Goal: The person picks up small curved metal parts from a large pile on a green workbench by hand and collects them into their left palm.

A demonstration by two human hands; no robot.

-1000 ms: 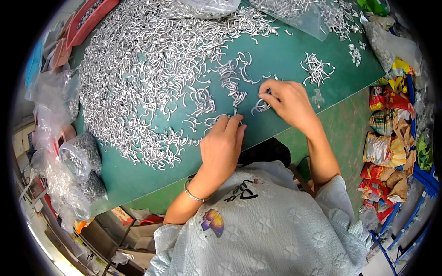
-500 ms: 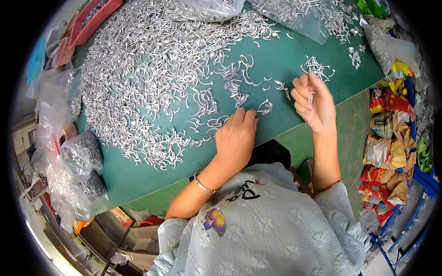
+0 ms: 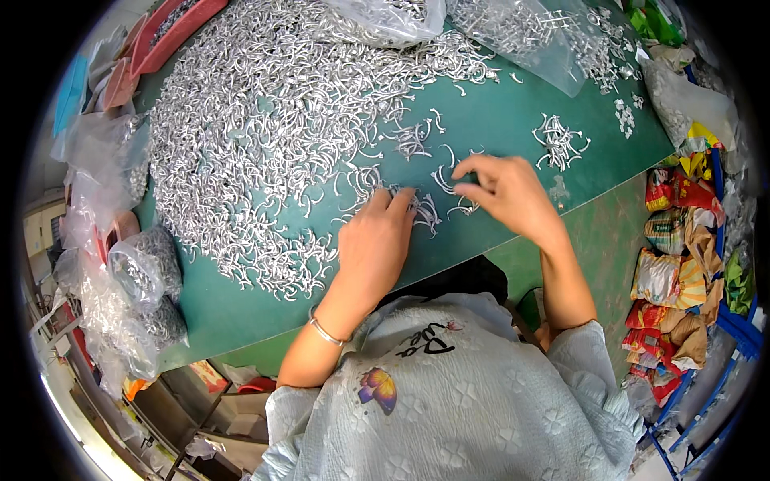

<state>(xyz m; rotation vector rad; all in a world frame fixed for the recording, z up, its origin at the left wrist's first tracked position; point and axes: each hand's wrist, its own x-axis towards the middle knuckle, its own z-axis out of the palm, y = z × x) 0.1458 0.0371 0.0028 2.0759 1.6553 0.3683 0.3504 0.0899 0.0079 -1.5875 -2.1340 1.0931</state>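
Small curved silvery metal pieces (image 3: pixel 249 152) lie in a wide heap over the left and middle of the green table (image 3: pixel 249 321). My left hand (image 3: pixel 373 248) rests palm down at the heap's near right edge. Its fingers are slightly apart, with the tips among a few curved pieces (image 3: pixel 427 215). My right hand (image 3: pixel 513 196) hovers just right of these, thumb and forefinger parted and nothing visible between them. A loose curved piece (image 3: pixel 439 180) lies beside its fingertips. Farther right sits a small separate pile of curved pieces (image 3: pixel 561 143).
Clear bags of metal parts (image 3: pixel 385 20) stand at the far edge, another bag (image 3: pixel 521 40) spilling small parts rightward. A red tray (image 3: pixel 172 36) is at the far left. Filled plastic bags (image 3: pixel 144 272) line the left edge. Colourful packets (image 3: pixel 662 276) fill a blue rack on the right.
My right hand has moved left from beside the small pile, and its curled fingers have opened. The left hand has shifted left and slightly nearer. Loose pieces between the hands have been rearranged.
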